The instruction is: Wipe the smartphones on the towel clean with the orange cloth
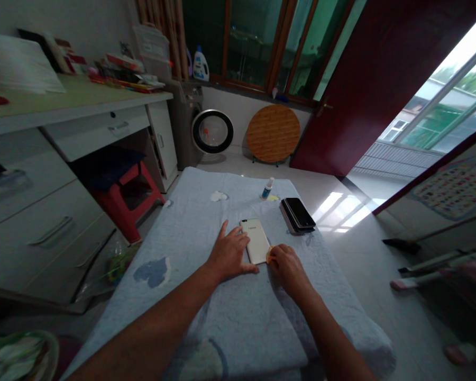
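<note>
A white smartphone [256, 242] lies back side up on the blue cloth-covered table [206, 222], its camera at the top left corner. My left hand [230, 253] is spread at the phone's left side, fingertips touching its edge and back, thumb by the lower edge. Closed at the phone's lower right edge, my right hand [287, 267] pinches a small yellow-orange cloth [269, 254], mostly hidden by the fingers. Beyond, a small spray bottle [267, 189] with a blue label stands upright. To the right sits a stack of dark phones [298, 214].
On the left stands a white desk [95, 119] with a red stool [133, 196] under it. A washing machine with its round door [212, 132] open and a round wooden tabletop [273, 133] are at the back. A dark red door [365, 79] stands to the right.
</note>
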Tool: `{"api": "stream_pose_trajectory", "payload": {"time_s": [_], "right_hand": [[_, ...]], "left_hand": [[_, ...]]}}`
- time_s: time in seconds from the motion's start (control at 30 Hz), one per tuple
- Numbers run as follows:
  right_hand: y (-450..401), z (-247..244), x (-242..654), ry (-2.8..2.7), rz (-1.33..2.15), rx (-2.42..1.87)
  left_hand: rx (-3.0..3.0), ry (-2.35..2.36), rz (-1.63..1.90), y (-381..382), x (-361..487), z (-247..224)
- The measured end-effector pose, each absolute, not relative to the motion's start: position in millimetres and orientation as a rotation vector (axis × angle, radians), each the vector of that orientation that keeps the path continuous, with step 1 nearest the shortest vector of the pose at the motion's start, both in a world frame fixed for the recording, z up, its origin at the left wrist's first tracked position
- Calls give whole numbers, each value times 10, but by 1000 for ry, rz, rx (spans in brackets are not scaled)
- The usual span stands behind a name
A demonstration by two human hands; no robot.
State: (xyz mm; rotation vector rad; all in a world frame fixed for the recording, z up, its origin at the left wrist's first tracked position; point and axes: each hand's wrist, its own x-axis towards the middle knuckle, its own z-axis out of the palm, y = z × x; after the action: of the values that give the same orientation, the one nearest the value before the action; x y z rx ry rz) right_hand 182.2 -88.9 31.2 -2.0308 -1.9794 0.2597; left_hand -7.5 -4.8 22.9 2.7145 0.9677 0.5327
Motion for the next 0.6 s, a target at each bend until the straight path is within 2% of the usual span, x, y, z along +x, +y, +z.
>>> {"api": "stream_pose_trajectory", "payload": {"time_s": [0.27, 0.6], "right_hand": [[-969, 299, 1629, -1901, 262, -2085], [-921, 240, 1859, -1874, 314, -1960]], "left_hand": [[2718, 971, 511, -58, -102, 210], [2729, 981, 480, -50, -129, 203]]}}
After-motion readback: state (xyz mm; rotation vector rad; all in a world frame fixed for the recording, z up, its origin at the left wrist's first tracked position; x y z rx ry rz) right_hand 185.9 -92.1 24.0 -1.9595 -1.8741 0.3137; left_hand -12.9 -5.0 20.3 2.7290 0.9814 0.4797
